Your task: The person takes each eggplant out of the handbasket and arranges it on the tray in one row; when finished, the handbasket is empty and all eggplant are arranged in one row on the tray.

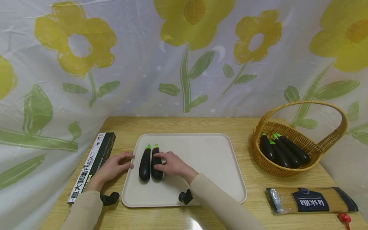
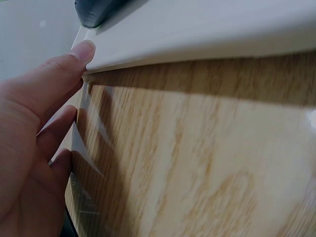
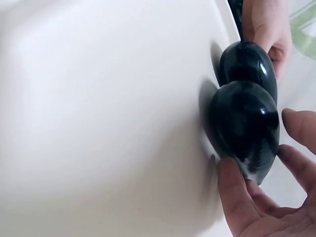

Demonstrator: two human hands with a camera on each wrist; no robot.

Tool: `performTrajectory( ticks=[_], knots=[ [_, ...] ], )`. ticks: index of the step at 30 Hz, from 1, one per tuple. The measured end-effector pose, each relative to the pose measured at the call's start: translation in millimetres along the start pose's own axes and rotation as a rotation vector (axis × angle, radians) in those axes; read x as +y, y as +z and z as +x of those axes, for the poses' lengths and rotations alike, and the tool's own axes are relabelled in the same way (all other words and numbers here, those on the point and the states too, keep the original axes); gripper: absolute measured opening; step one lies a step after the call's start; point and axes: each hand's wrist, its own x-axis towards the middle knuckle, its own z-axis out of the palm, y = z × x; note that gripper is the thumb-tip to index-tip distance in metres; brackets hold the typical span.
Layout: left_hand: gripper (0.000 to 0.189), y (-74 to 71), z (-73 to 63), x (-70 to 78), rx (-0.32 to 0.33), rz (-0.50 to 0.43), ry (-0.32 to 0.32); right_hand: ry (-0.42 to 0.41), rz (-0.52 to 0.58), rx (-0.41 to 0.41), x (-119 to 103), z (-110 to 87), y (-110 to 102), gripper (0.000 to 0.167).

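Two dark eggplants with green stem ends lie side by side on a cream tray (image 1: 198,166), toward its left side. My right hand (image 1: 172,163) is over the right eggplant (image 3: 244,123). Its fingertips touch that eggplant's sides in the right wrist view, while the thumb stands a little apart. The left eggplant (image 1: 145,166) lies close by. At the tray's left edge is my left hand (image 1: 116,166), fingers spread and holding nothing. The left wrist view has its thumb (image 2: 84,51) at the tray's rim.
A wicker basket (image 1: 260,159) with several eggplants stands at the right. Before it lies a pasta packet (image 1: 310,200), near a small red object (image 1: 344,218). A long pasta box (image 1: 95,163) lies left of the tray. A flowered cloth (image 1: 138,80) hangs behind the table.
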Motion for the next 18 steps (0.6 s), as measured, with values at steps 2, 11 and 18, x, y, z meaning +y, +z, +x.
performTrajectory(
  ticks=[2, 11, 18],
  knots=[
    [0.046, -0.9, -1.0, 2.0, 0.001, -0.001, 0.004, -0.003, 0.013, -0.011, -1.4, -0.5, -0.1, 0.047],
    [0.045, -2.1, -1.4, 4.7, -0.002, 0.0, 0.005, -0.013, 0.024, -0.008, -6.1, -2.5, 1.5, 0.045],
    [0.045, -0.7, 0.3, 3.1, -0.009, -0.003, -0.002, -0.019, 0.053, 0.006, -3.5, -7.2, -2.2, 0.046]
  ],
)
